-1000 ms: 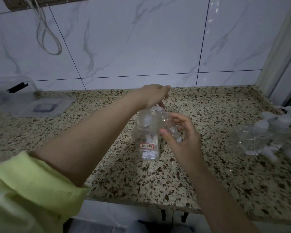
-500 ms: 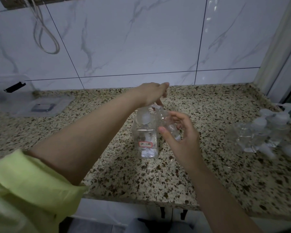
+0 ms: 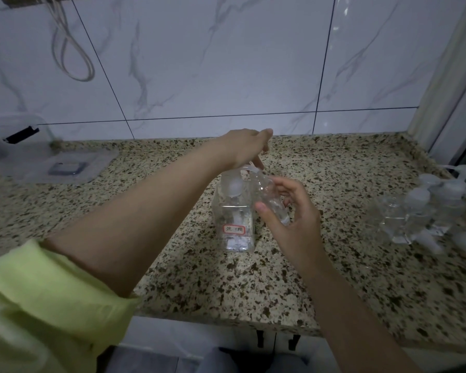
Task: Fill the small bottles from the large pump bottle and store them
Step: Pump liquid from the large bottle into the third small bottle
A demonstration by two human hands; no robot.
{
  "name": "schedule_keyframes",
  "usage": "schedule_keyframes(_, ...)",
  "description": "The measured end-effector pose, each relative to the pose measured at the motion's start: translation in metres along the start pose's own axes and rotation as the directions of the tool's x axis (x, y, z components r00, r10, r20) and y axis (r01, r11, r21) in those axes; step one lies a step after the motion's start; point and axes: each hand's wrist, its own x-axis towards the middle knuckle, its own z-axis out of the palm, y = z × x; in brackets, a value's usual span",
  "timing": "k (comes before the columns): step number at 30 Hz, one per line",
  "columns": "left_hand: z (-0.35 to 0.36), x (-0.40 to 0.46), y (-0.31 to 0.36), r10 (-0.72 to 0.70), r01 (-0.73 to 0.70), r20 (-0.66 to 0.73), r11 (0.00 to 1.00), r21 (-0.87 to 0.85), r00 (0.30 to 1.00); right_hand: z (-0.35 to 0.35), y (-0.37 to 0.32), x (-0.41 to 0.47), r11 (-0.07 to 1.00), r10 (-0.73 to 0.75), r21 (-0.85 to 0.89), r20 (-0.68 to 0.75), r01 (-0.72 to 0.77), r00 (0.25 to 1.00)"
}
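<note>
Your right hand [image 3: 293,216] pinches the small bottle [image 3: 269,197], light and slick, so grip mid-body; your left hand [image 3: 246,146] rests straight-fingered on the pump bottle [image 3: 236,219] at its 9 o'clock.

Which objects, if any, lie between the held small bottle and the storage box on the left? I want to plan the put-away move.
Only the large pump bottle and the left hand pressing it separate the small bottle from the box.
</note>
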Motion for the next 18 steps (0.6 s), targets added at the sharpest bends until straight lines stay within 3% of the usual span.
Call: schedule_keyframes(18, -0.0019, -0.0034, 0.0007, -0.013, 0.013, 0.023, 1.0, -0.009, 1.0, 0.0008, 0.0001, 0.0008, 0.999, -0.024, 0.03, 0.002, 0.024, 1.0)
